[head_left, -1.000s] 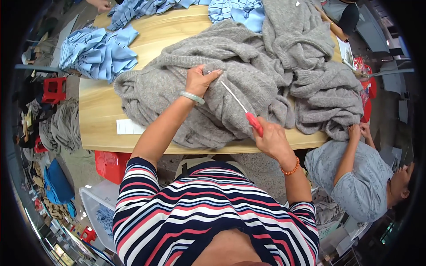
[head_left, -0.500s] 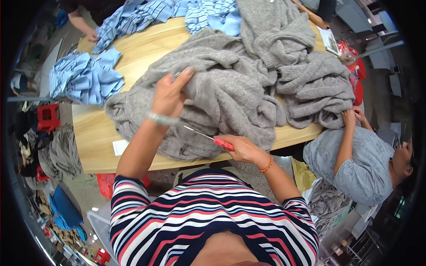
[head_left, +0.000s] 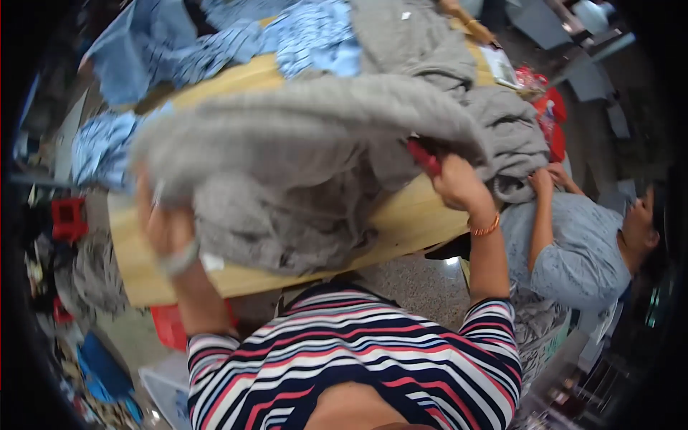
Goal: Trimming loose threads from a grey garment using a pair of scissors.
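Observation:
A grey knit garment (head_left: 308,118) is raised in a wide arc over the table, blurred by motion. My left hand (head_left: 168,226) is at its left end, fingers closed on the cloth, though smeared. My right hand (head_left: 462,185) is closed around red-handled scissors (head_left: 424,156), next to the garment's right end; their blades are mostly hidden, and I cannot make out whether this hand also grips cloth. Below the raised part, more grey knit fabric (head_left: 279,226) lies bunched near the table's front edge.
Grey knits lie piled (head_left: 408,39) at the far right of the wooden table (head_left: 147,265). Blue striped cloth (head_left: 315,39) lies along the back, and another blue heap (head_left: 104,147) at left. A co-worker (head_left: 573,229) in grey handles a grey knit (head_left: 505,125) at right. Red stools (head_left: 68,218) stand left.
The grey garment has gone from lying on the table to being lifted and spread. My left hand has moved left and nearer; my right hand has moved right and farther, keeping the scissors.

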A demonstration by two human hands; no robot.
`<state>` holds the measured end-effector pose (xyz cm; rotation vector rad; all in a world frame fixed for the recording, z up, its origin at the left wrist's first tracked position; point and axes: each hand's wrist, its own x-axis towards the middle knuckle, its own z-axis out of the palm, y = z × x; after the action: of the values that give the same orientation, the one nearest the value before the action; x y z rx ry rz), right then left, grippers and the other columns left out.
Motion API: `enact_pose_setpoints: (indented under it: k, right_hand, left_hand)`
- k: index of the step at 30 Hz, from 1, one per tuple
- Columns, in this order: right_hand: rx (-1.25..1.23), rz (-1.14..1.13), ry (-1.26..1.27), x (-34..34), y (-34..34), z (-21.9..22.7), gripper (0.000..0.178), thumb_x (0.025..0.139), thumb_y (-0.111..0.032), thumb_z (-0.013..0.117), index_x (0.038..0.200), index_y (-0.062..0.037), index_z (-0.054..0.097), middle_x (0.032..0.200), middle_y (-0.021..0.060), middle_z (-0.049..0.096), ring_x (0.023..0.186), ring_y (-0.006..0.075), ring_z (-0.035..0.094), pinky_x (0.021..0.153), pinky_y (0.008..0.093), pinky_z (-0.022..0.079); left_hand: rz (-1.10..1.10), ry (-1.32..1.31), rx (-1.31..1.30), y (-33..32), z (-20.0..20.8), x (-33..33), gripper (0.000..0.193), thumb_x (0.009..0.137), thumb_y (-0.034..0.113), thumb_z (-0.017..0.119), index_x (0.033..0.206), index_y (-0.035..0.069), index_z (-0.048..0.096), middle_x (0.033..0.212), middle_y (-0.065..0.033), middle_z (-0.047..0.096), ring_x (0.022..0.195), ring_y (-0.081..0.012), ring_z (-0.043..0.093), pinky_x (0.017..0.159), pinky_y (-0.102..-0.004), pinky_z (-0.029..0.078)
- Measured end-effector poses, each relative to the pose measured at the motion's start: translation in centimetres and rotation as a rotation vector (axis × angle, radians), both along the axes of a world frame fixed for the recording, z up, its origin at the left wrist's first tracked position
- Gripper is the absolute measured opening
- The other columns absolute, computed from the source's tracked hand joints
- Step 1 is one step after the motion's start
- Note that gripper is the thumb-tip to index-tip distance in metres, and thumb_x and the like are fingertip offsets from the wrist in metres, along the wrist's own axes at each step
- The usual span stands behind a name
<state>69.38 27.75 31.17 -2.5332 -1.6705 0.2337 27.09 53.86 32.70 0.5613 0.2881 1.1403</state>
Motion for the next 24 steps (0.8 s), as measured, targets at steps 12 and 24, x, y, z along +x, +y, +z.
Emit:
enact_pose_setpoints:
  k: [12,24]
  right_hand:
    - [-0.077,0.15,0.447,-13.2,5.0,-1.3,0.038,0.087,-0.013,0.057,0.125,-0.0129,0.055,0.097,0.0237,0.064,0.092,0.0419,0.06,0.077,0.0446,0.048]
    - [0.121,0.241,0.463,-15.4,12.0,0.3,0.046,0.081,-0.013,0.063,0.126,-0.0129,0.054,0.098,0.02,0.063,0.091,0.0401,0.06,0.081,0.0452,0.048]
  left_hand:
    - [0.025,0.211,-0.493,5.1,-15.2,6.5,0.026,0.089,0.005,0.06,0.113,0.003,0.051,0.106,-0.0123,0.064,0.103,-0.0269,0.061,0.094,-0.0492,0.047]
    - [-0.092,0.255,-0.161,2.2,-8.4,6.4,0.022,0.094,0.017,0.057,0.111,0.003,0.058,0.108,-0.0083,0.065,0.099,-0.0202,0.062,0.089,-0.0369,0.05]
